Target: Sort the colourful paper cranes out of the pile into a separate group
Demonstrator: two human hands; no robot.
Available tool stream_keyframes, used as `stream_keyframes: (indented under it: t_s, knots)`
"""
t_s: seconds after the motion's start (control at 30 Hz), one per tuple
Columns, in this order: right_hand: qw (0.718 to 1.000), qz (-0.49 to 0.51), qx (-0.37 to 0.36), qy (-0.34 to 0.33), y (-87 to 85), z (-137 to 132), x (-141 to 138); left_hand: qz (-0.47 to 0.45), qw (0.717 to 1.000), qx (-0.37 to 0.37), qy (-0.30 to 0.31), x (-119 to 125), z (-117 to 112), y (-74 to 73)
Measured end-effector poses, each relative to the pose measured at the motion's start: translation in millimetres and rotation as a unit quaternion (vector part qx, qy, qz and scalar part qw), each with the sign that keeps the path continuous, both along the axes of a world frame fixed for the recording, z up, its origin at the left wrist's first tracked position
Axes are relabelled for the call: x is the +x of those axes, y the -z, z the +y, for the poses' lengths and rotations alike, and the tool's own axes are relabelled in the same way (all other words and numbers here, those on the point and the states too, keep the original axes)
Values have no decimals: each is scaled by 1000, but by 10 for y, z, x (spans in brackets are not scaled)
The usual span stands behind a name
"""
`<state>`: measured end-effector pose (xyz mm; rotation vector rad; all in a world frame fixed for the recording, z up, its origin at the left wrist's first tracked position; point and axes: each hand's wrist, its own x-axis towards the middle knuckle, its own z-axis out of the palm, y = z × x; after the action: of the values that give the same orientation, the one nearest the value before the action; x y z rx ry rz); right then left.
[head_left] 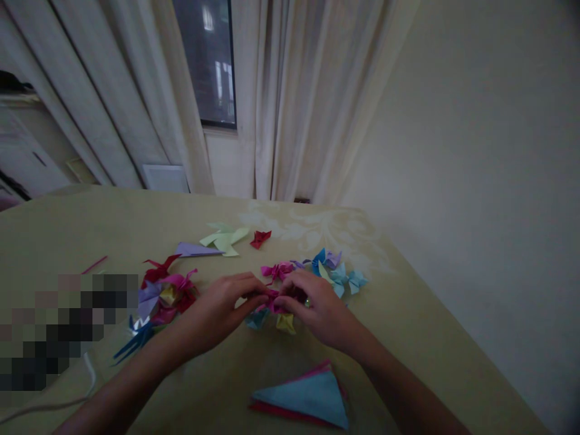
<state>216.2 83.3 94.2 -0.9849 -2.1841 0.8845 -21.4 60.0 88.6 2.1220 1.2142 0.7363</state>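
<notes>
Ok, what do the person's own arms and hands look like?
The left hand and right hand are bare: no gloves, and no ring, watch or bracelet that I can see. The forearms are slim and bare, with no sleeves or markings visible in frame.

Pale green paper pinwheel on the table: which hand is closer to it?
Left. The left hand is just in front of the pale green paper pinwheel; the right hand is farther off, to its right.
</notes>
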Motion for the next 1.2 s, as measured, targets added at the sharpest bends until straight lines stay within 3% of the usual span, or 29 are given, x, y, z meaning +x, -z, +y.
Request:
stream_keyframes:
  t_s: [0.1, 0.23, 0.33, 0.43, 0.53, 0.67, 0.8, 0.97, 1.07, 1.2]
  knots:
    - [997, -62, -7, -37, 22, -9, 15, 99, 992, 5, -78, -296, 140, 110]
    - [976, -177, 0, -126, 93, -93, -4, 293, 931, 49, -214, -854, 295, 284]
    - [957, -237, 38, -164, 171, -172, -70, 367, 896, 14, -249, -1128, 348, 352]
    - [944, -281, 82, -155, 227, -200, -113, 364, 897, -36, -248, -1220, 380, 311]
    - [949, -276, 85, -127, 210, -167, -90, 270, 930, -25, -248, -1177, 384, 161]
    - [987, -136, 41, -81, 79, -119, -41, 50, 985, -23, -166, -905, 279, -60]
    - [1000, 8, 2, -22, -15, -141, -52, -53, 995, -22, -84, -429, 69, -166]
    - [998, 55, -24, -28, -23, -164, -67, -119, 991, -56, 4, 17, -155, -194]
    - [998, 50, -23, -33, -51, -146, -41, -146, 986, -74, -4, 27, -167, -199]
    - [999, 48, -11, -12, -115, -107, 32, -82, 993, -20, -82, -296, -9, -201]
